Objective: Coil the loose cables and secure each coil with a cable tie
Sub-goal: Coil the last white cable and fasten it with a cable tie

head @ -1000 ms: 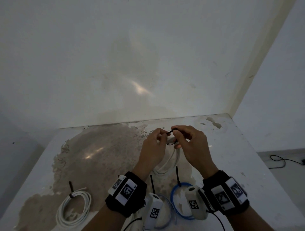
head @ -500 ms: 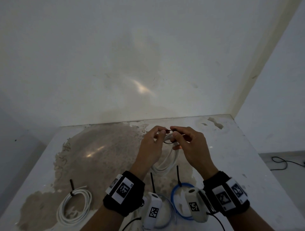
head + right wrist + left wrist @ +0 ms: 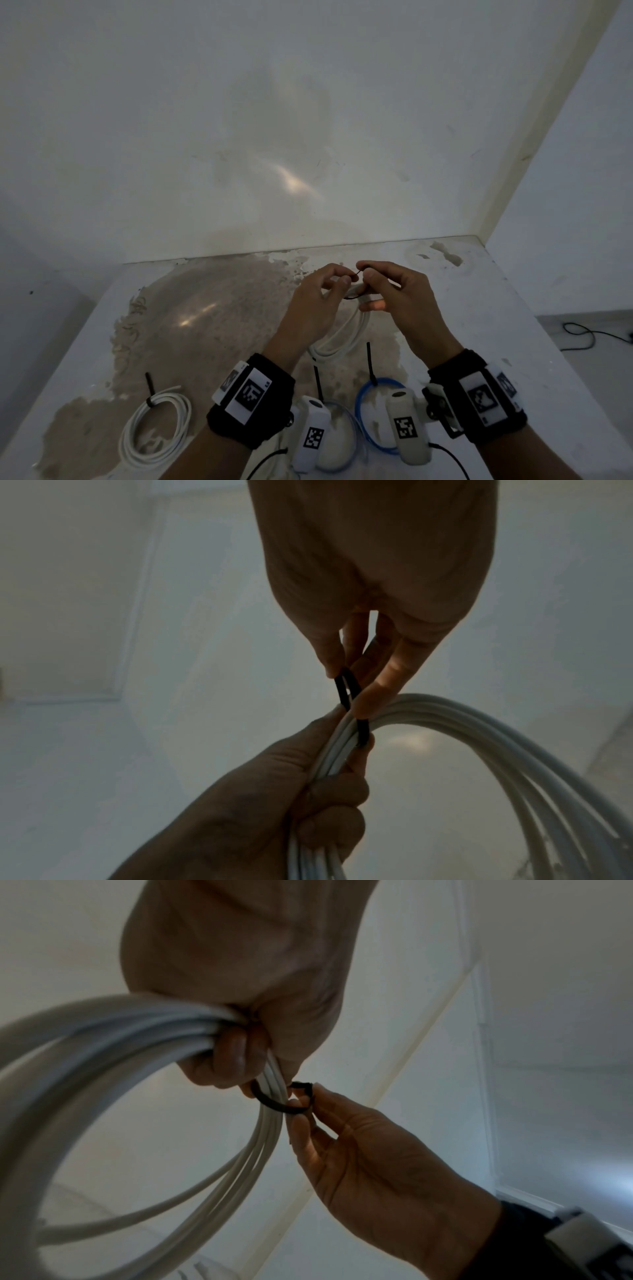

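From the head view, my left hand [image 3: 313, 301] and right hand [image 3: 399, 296] meet above the table [image 3: 513, 342], fingertips almost touching. My left fingers curl round the top of a white cable coil [image 3: 346, 337], which hangs down from that hand toward my wrists. My right thumb and forefinger pinch the black cable tie [image 3: 356, 294] looped at the top of the coil, just beside my left fingertips. Nearer my body than both hands lie three tied coils: a white one [image 3: 156, 431] well out to the left of my left wrist, a pale one [image 3: 337, 435] under the wrist cameras and a blue one [image 3: 371, 414] beside it.

From the left wrist, my left hand [image 3: 240, 988] grips the bundled strands [image 3: 103, 1047], and the tie [image 3: 281, 1100] circles them just past my fingers, with my right fingertips [image 3: 301, 1123] pinching its loop.

From the right wrist, my right hand [image 3: 373, 588] pinches the tie [image 3: 346, 689] between thumb and fingers, directly above my left hand [image 3: 274, 791], which clasps the coil [image 3: 479, 737].
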### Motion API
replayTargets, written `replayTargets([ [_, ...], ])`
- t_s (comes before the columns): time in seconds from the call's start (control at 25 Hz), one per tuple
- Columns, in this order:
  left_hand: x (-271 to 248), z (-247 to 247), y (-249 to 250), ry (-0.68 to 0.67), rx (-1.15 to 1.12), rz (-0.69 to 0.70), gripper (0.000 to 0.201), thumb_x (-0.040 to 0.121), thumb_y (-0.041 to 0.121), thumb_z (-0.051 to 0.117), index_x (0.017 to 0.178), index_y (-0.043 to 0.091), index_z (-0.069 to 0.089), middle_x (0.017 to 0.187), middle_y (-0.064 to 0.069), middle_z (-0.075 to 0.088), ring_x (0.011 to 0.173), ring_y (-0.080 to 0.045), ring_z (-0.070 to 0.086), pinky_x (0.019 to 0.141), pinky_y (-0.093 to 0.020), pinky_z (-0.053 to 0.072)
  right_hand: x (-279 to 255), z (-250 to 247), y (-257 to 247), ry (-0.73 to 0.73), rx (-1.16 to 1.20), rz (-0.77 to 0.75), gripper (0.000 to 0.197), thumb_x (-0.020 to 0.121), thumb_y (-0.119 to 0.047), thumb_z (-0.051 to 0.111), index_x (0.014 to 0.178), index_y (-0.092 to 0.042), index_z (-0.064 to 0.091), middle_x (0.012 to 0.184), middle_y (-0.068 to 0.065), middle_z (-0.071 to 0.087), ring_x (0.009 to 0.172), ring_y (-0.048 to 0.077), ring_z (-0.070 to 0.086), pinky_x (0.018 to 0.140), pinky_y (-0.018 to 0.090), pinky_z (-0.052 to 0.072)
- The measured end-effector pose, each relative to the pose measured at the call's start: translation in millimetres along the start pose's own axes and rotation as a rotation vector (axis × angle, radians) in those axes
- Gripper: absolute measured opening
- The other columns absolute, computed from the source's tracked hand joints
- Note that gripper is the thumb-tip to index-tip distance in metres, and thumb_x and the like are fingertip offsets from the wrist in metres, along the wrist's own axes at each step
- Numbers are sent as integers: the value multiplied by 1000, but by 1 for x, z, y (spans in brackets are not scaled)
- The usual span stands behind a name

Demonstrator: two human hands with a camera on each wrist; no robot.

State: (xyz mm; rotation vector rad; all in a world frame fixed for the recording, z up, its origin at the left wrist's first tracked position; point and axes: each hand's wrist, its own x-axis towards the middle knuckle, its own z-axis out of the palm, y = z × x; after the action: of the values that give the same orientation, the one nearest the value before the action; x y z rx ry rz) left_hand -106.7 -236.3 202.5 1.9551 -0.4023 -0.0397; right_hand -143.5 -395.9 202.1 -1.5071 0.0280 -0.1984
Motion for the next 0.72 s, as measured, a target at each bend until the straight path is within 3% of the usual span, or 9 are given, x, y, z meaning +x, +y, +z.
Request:
replayTargets([
  [0.2, -2, -4, -3, -27, 15, -9, 16, 99, 26, 51, 98, 30, 66, 95, 21, 67, 88, 4, 60, 75, -17, 43, -7, 4, 2, -11, 7, 14, 19, 97, -13, 59, 109, -11, 73, 86, 3, 74, 82, 22, 74, 67, 35, 62],
  [0.6, -1, -3, -2, -42, 41, -7, 15, 99, 25, 51, 98, 28, 66, 96, 17, 67, 90, -2, 62, 79, -23, 48, -12, 2, 1, -14, -16, -19, 18, 98, -11, 58, 109, -11, 72, 91, 4, 75, 82, 20, 74, 63, 29, 60],
  [0.72, -2, -1, 0, -24, 28, -12, 16, 99, 24, 51, 97, 27, 66, 96, 17, 68, 89, -1, 62, 78, -20, 47, -11, 1, -1, -16, -74, -50, 16, 96, -9, 61, 104, -13, 74, 88, 3, 76, 79, 20, 74, 61, 29, 60],
])
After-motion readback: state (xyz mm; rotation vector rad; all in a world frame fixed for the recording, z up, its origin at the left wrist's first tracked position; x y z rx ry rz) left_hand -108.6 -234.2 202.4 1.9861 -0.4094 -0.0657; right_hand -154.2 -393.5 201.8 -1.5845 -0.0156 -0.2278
